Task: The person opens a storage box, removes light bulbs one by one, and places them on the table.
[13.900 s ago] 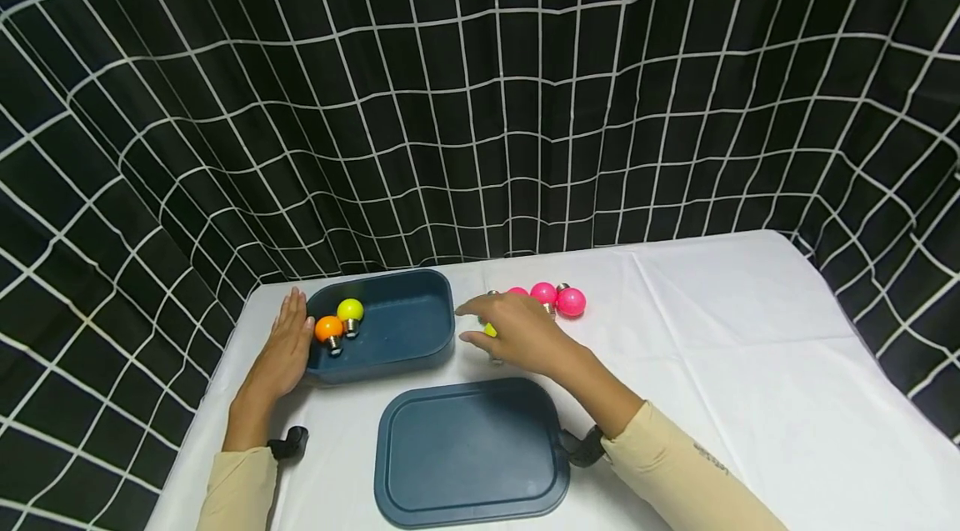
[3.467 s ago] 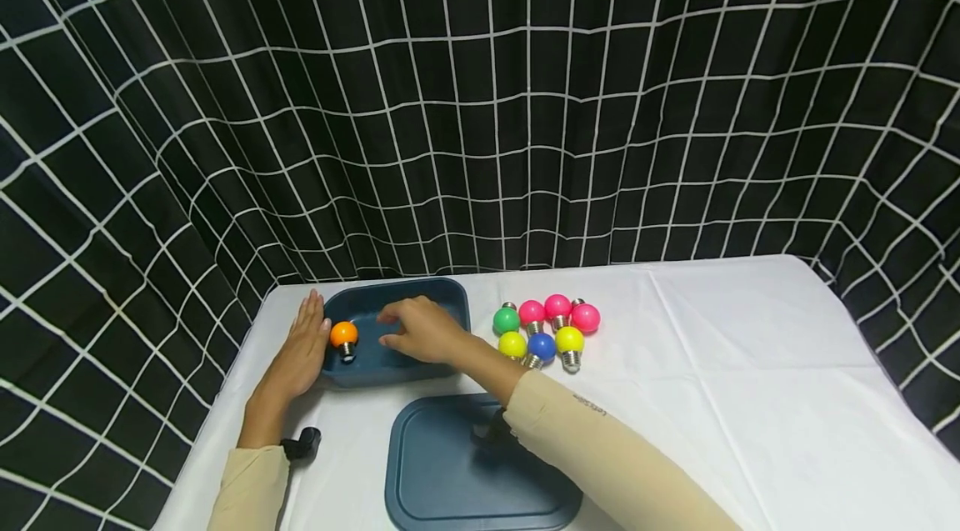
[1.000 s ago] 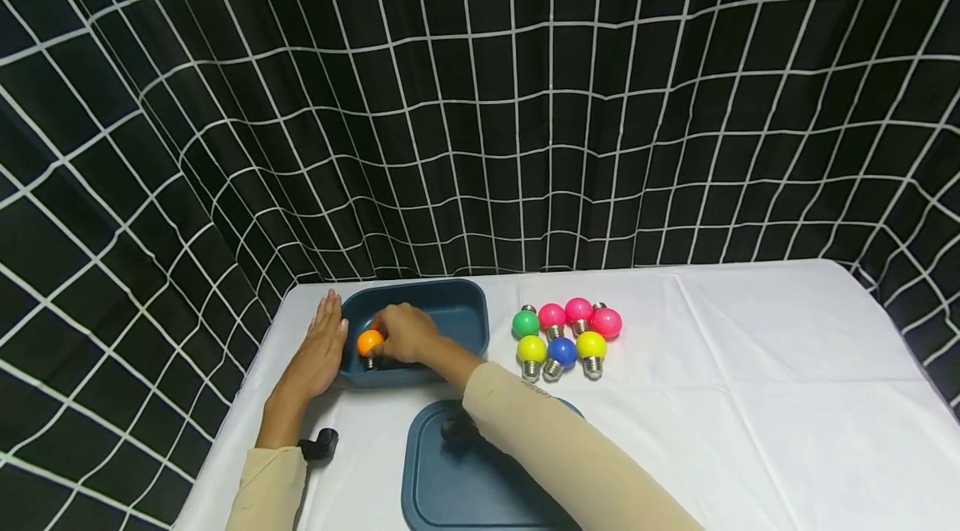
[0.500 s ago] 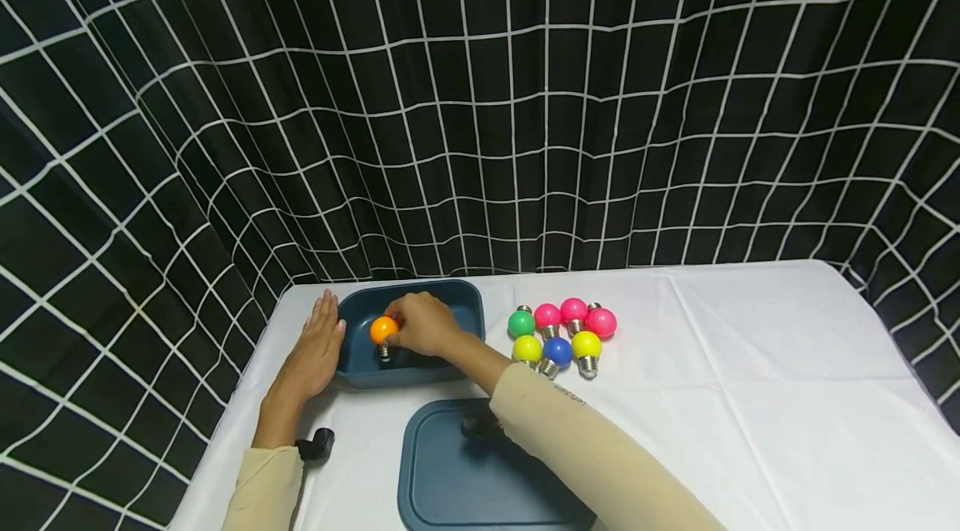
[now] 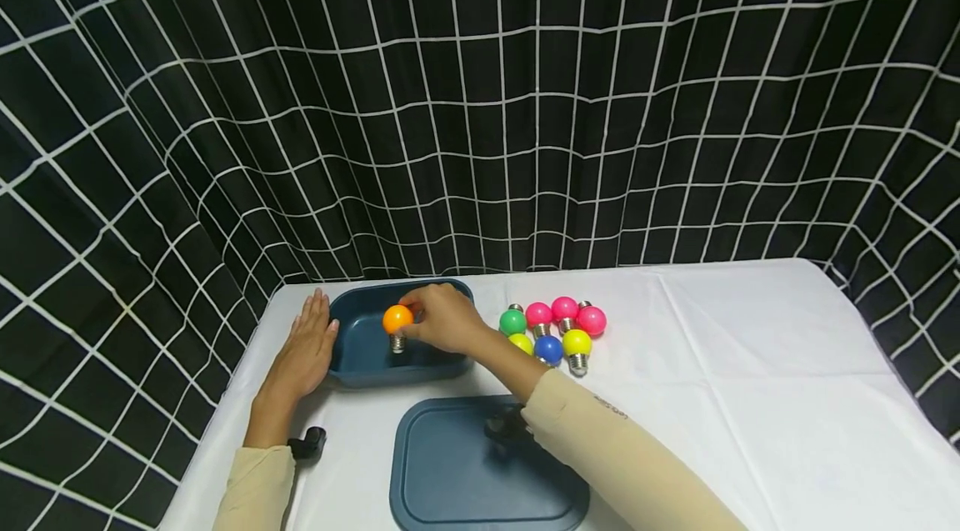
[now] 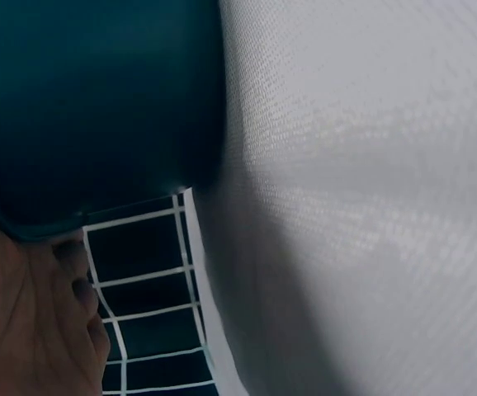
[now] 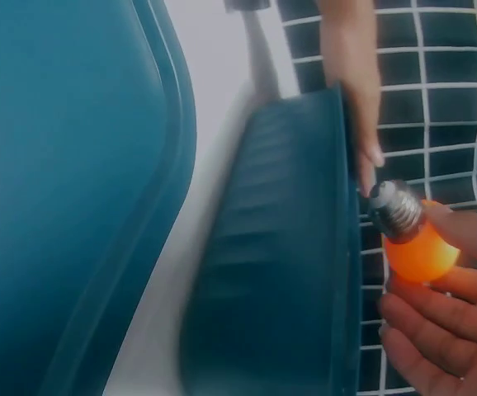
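Note:
My right hand [image 5: 448,319] pinches an orange light bulb [image 5: 397,320] by its side over the blue-grey plastic box [image 5: 360,375], the metal screw base pointing down. In the right wrist view the orange bulb [image 7: 422,252] sits between thumb and fingers, above the level of the box rim. My left hand [image 5: 302,348] lies with straight fingers along the left end of the box. The left wrist view has the palm and fingers [image 6: 36,309] against the box wall [image 6: 98,107]. No other bulb shows inside the box.
Right of the box, several bulbs lie in a cluster: a green bulb [image 5: 513,322], pink bulbs [image 5: 592,320], a blue bulb [image 5: 548,349] and yellow bulbs [image 5: 577,343]. The box's flat lid [image 5: 480,473] lies in front, under my right forearm. A black gridded curtain [image 5: 525,139] hangs behind the white-covered table [image 5: 720,331].
The yellow bulb has left the box and joined the cluster. Within the last second, my right hand took hold of the orange bulb, lifted it and moved right. The left hand stays at the box.

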`<state>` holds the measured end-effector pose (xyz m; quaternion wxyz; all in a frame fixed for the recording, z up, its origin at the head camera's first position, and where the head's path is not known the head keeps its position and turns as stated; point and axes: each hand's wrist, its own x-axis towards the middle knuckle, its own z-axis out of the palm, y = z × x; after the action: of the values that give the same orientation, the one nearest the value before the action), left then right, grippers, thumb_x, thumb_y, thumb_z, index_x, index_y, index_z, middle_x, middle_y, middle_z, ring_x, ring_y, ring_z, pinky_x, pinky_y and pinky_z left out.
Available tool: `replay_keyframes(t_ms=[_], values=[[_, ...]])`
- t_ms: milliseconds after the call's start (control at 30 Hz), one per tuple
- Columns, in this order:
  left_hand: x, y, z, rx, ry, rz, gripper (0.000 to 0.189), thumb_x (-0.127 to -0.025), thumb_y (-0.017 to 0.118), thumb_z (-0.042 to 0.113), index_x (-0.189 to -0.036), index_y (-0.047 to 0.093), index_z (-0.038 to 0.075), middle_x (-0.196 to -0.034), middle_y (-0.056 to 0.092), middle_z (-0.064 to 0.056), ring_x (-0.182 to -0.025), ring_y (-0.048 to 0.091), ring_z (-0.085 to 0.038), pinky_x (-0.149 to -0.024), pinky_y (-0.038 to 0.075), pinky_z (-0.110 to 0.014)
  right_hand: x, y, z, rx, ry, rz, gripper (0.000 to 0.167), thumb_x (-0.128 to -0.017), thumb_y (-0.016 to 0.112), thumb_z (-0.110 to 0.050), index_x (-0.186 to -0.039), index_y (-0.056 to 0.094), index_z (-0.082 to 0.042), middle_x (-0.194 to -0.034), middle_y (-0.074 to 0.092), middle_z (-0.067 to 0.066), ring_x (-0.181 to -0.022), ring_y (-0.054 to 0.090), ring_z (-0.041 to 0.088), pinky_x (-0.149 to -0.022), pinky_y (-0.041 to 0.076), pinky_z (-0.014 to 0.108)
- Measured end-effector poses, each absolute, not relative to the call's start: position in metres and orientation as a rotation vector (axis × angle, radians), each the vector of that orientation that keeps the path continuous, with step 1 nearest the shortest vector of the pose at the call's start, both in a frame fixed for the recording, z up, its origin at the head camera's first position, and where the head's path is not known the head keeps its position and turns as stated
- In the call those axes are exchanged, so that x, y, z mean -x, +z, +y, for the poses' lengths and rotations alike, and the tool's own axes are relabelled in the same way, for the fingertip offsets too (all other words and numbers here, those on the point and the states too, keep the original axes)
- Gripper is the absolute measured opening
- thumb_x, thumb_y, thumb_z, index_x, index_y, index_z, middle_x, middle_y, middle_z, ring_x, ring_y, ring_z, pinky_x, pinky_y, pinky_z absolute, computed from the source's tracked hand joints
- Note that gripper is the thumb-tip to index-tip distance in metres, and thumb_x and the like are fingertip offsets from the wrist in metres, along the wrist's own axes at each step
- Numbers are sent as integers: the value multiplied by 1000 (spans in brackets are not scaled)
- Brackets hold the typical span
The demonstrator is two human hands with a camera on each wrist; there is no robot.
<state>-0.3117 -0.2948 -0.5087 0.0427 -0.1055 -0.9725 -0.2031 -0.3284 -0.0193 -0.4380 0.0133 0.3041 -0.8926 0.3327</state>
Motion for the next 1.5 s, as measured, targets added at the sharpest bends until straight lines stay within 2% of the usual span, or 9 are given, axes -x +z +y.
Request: replay_keyframes(t_ms=[133,300,433,667,800,1000,1400,1500], values=[[312,-508,-297,327,-638,-2983,65,-113,18,37,-158,10,-8,-168,3,-23,-156,-3,-36,-124,5,-55,324,-435,-12,-940,1026,-2771,40,-86,84,-26,-120,75,-7,-105,77,4,-93,71,19,-77,54,26],[313,-509,-297,326,-636,-2988,66,-112,17,38,-159,9,-7,-168,2,-23,-156,-3,-36,-124,5,-55,317,-430,-3,-915,1037,-2768,43,-85,85,-25,-122,73,-8,-101,76,3,-83,68,18,-70,51,25],[313,-510,-297,330,-631,-2977,65,-113,17,37,-158,10,-8,-168,3,-23,-156,-2,-37,-123,7,-57,311,-428,5,-888,1094,-2744,48,-84,85,-23,-126,69,-5,-102,76,5,-84,69,21,-71,52,28],[313,-510,-297,332,-646,-2972,64,-113,18,36,-158,10,-9,-168,3,-23,-155,-1,-38,-123,7,-57,300,-430,20,-873,1181,-2675,38,-84,85,-22,-117,72,-9,-97,76,3,-86,70,23,-76,52,33],[312,-510,-296,333,-667,-2977,65,-113,17,37,-159,9,-8,-168,2,-23,-156,-4,-36,-124,4,-55,293,-432,31,-843,1214,-2664,40,-84,86,-23,-118,73,-9,-97,76,2,-86,70,23,-75,53,32],[311,-509,-296,339,-678,-2971,64,-113,17,36,-159,8,-8,-168,1,-23,-155,-4,-36,-124,3,-54,284,-433,47,-811,1217,-2637,40,-83,86,-22,-119,75,-10,-95,76,-2,-84,70,20,-72,52,29],[310,-511,-295,337,-668,-2969,65,-113,17,37,-158,10,-9,-168,3,-24,-155,-1,-39,-123,7,-57,266,-435,85,-721,1283,-2610,41,-83,86,-24,-120,76,-11,-99,77,-1,-80,69,14,-64,56,24],[310,-510,-295,342,-665,-2966,65,-113,17,36,-158,10,-9,-167,4,-25,-155,1,-41,-123,7,-57,263,-435,95,-700,1294,-2610,41,-83,86,-22,-120,76,-11,-100,76,0,-81,69,14,-66,58,26]])
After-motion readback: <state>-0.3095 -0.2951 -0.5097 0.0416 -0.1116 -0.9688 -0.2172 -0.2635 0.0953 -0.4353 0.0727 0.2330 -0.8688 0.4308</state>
